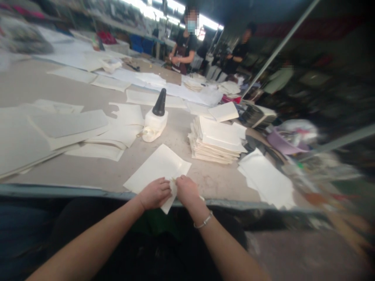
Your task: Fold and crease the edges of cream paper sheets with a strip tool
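A cream sheet of material (158, 166) lies at the table's near edge, one corner hanging over it. My left hand (155, 193) and my right hand (187, 190) meet at that near corner, both with fingers curled and pinching the sheet's edge. A silver bracelet sits on my right wrist. A white bottle with a black cone nozzle (156, 117) stands just beyond the sheet.
A stack of cream sheets (216, 142) sits to the right, with loose sheets (266, 179) at the table's right corner. Larger cut pieces (58, 130) cover the left side. Two people stand working at the far end of the long table (43, 82).
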### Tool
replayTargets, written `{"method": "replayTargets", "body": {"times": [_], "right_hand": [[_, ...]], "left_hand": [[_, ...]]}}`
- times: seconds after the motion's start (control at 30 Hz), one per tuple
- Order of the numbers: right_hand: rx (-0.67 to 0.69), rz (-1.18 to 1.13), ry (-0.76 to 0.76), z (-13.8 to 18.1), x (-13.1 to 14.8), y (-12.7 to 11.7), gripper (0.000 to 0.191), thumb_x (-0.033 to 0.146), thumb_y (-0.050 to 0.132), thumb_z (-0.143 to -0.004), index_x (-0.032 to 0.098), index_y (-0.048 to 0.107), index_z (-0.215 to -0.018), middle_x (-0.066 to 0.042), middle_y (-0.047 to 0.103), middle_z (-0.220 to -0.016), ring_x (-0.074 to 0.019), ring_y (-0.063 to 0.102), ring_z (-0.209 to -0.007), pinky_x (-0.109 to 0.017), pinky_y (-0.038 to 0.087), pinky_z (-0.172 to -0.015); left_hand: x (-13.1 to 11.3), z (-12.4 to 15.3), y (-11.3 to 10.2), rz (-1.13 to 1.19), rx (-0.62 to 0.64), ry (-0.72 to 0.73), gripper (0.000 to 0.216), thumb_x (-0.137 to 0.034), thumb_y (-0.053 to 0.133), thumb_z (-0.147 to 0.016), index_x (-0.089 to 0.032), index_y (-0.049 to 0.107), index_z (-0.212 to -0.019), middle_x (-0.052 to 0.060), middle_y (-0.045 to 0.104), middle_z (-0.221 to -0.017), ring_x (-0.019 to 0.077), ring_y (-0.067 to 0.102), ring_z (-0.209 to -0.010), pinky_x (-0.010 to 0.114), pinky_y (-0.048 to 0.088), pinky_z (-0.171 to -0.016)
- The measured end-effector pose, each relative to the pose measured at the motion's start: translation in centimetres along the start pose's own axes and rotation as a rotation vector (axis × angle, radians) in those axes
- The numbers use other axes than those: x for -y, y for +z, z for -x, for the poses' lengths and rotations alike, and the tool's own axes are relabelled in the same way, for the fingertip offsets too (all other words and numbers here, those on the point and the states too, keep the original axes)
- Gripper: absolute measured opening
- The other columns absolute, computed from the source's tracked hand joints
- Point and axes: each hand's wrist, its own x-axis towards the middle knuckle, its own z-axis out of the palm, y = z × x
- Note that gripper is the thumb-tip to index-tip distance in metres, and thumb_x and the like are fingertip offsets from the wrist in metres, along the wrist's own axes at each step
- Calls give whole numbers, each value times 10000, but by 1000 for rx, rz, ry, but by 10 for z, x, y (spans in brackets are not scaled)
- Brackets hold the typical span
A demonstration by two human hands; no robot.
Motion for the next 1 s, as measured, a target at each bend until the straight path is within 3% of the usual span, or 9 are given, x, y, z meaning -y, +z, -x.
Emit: {"method": "replayTargets", "body": {"times": [0.1, 0.23, 0.33, 0.47, 0.67, 0.83, 1.0], "right_hand": [[-3, -13, -18, 7, 3, 2, 190, 114, 472, -847, 187, 618, -944, -75, 629, -966, -184, 589, -921, -254, 445, -746], [2, -36, -17, 6, 1, 3, 191, 127, 456, -859, 186, 623, -930, -74, 634, -959, -184, 601, -899, -258, 445, -730], [10, -55, -12, 3, 2, 3, 199, 120, 459, -849, 178, 631, -929, -82, 641, -959, -190, 608, -899, -263, 446, -723], [17, -72, 6, 0, -4, -2, 207, 183, 441, -893, 179, 644, -932, -84, 657, -957, -184, 623, -870, -268, 448, -730], [-58, -52, 117, -22, -41, -22, 296, 264, 357, -961, 173, 636, -995, -99, 647, -1049, -176, 609, -948, -256, 434, -797], [-61, -29, 157, -54, -66, -28, 256, 269, 417, -941, 190, 647, -1017, -84, 649, -1094, -166, 600, -1006, -230, 428, -823], [-33, -7, 172, -81, -73, -22, 277, 254, 406, -938, 180, 664, -1005, -100, 662, -1057, -172, 632, -945, -235, 457, -766]], "left_hand": [[-3, 2, -10, 14, 44, 25, 183, -271, 487, -895, -195, 653, -887, 66, 646, -847, 216, 566, -1052, 408, 372, -1048], [-2, 25, -24, 30, 163, 57, 421, -440, 567, -831, -192, 583, -1171, 112, 623, -1161, 302, 460, -1240, 530, 232, -1118], [3, 49, -27, -12, 203, 66, 488, -328, 532, -861, -223, 466, -1333, 111, 528, -1350, 309, 373, -1329, 555, 191, -1123], [0, 56, -18, -70, 154, -3, 397, -229, 446, -910, -243, 498, -1304, 78, 560, -1330, 283, 419, -1302, 537, 264, -1094], [-23, 24, -1, -98, 45, -103, 362, -230, 476, -886, -203, 572, -1234, 104, 587, -1278, 293, 470, -1237, 462, 397, -1014], [-26, 21, 10, -83, -11, -155, 351, -290, 488, -887, -201, 577, -1214, 84, 571, -1307, 297, 453, -1241, 486, 370, -1027], [-24, 23, 10, -33, -20, -158, 339, -323, 497, -885, -198, 584, -1188, 54, 576, -1305, 290, 447, -1238, 483, 342, -1054]]}}
